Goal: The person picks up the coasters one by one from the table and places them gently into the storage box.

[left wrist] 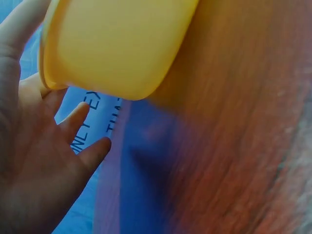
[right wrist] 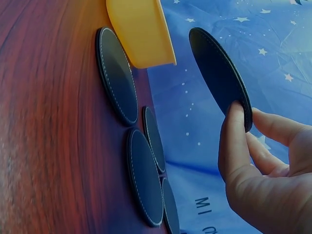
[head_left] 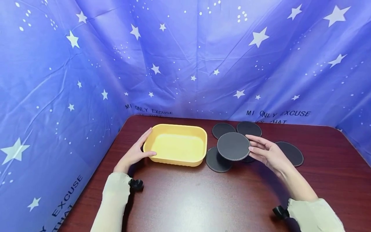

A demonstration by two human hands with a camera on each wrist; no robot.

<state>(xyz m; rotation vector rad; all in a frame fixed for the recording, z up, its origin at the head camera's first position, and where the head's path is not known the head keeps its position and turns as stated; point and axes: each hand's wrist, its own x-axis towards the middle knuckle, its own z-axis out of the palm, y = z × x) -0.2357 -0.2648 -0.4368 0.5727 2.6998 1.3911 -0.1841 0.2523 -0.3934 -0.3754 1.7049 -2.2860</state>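
Observation:
A yellow rectangular plastic container (head_left: 179, 160) stands on the table. My left hand (head_left: 134, 157) holds its left end, with the thumb at the near corner and the fingers along the far side. In the left wrist view the lower fingers of that hand spread clear of the container wall (left wrist: 122, 53). To the right, my right hand (head_left: 271, 157) pinches a round black coaster (head_left: 233, 146) by its edge. The right wrist view has this coaster (right wrist: 214, 68) tilted and raised above the table, between thumb and fingers. No coaster lies in the container.
Several more black stitched coasters lie flat: one front left (head_left: 218, 161), two at the back (head_left: 223, 130), one on the right (head_left: 290, 154), and one mostly hidden under the raised coaster. A blue star-patterned curtain (head_left: 197, 58) borders the dark red table (head_left: 174, 190).

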